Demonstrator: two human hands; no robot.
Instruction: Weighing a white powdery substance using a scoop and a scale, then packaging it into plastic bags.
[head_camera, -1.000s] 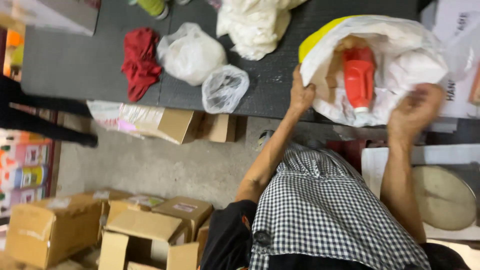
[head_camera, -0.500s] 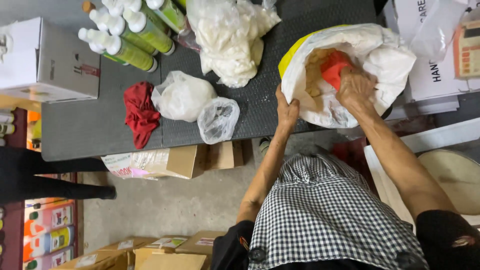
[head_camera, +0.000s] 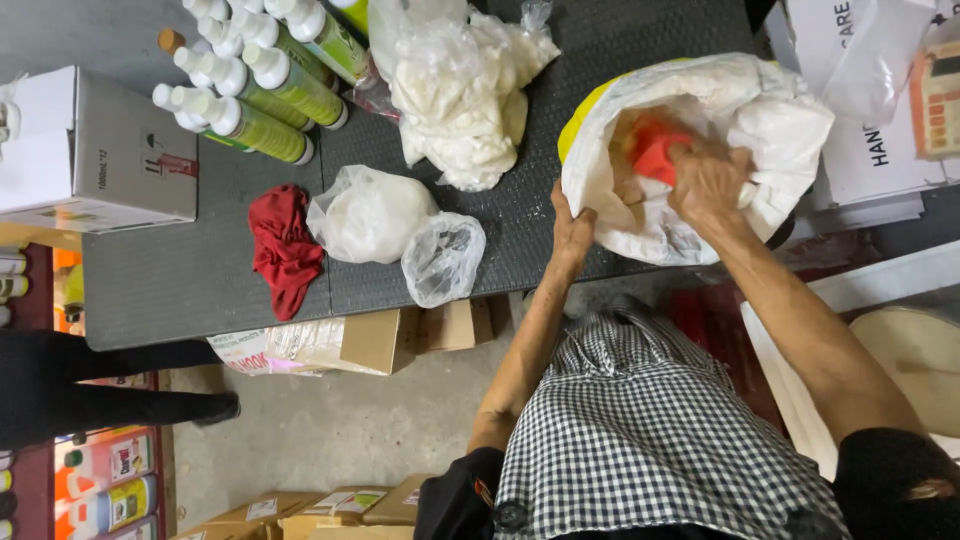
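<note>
A big white sack (head_camera: 770, 130) sits on the dark tabletop (head_camera: 200, 270), near its edge and close to the person. The sack's top is rolled down, and pale powder shows inside. The left hand (head_camera: 572, 228) holds the sack's rim, with its fingers curled over the edge and pinching the soft cloth. The right hand (head_camera: 708, 180) is down inside the sack, and its fingers are wrapped around a red scoop (head_camera: 655, 150) that lies in the powder. The sack looks full and heavy, so it would likely be hard to lift, but its sides are soft and floppy and would fold if nobody held them. The rolled rim looks like the best place to hold it, because the cloth is thick there. The scoop looks hard and light, and its handle is the part to grab. The powder is loose and could spill easily. To the left of the sack lie a clear plastic bag (head_camera: 442, 258), a tied bag of white stuff (head_camera: 368, 215) and a crumpled red cloth (head_camera: 284, 248). Farther back lie green bottles with white caps (head_camera: 265, 85), a heap of white plastic (head_camera: 465, 90) and a white box (head_camera: 95, 150).
</note>
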